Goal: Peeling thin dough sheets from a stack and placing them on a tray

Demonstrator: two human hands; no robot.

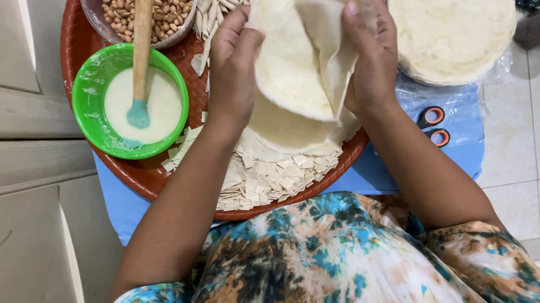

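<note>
Nearest the camera, a pile of small cut pastry squares is heaped on the near edge of the round red woven tray. Above it, a thin round pastry sheet is held up over the tray, partly folded. Left hand grip is closed on the sheet's left edge; right hand grip is pinched on the folded right flap. Left of the hands, a green bowl of white paste with a wooden-handled brush is seen. Further back, a bowl of peanuts. Far right, a stack of round sheets on plastic; orange-handled scissors beside it.
</note>
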